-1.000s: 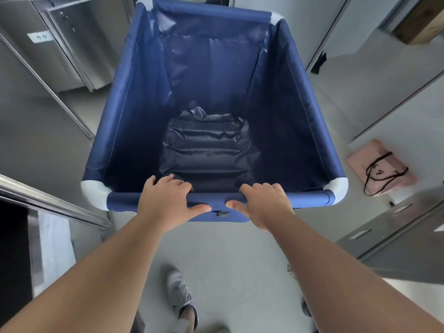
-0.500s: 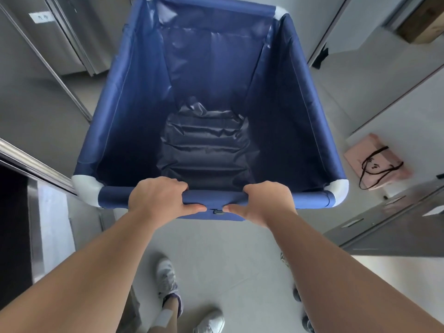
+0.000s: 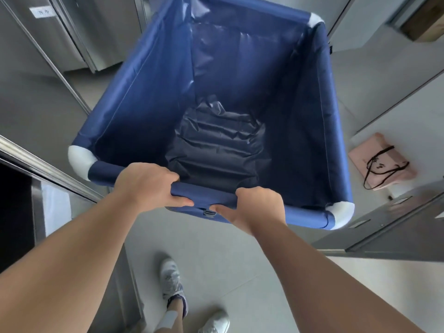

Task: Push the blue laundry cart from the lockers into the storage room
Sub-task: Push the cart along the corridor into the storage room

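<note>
The blue laundry cart (image 3: 149, 92) fills the middle of the head view, a deep fabric bin with white corner caps and a dark crumpled liner at its bottom. It sits skewed, its far end swung to the right. My left hand (image 3: 146, 186) is wrapped over the near top rail left of centre. My right hand (image 3: 257, 207) grips the same rail just right of a small black buckle (image 3: 209, 213). Nothing lies inside the cart except the liner.
Metal lockers (image 3: 72, 39) stand at the upper left, and a steel rail (image 3: 36, 162) crosses the left side. A pink bag (image 3: 382, 162) lies on the floor at the right beside grey locker doors (image 3: 389, 227). My white shoes (image 3: 171, 280) stand on the grey floor behind the cart.
The cart has turned, its far end swinging right and its near left corner moving up. Both hands stayed on the rail. My feet stepped forward.
</note>
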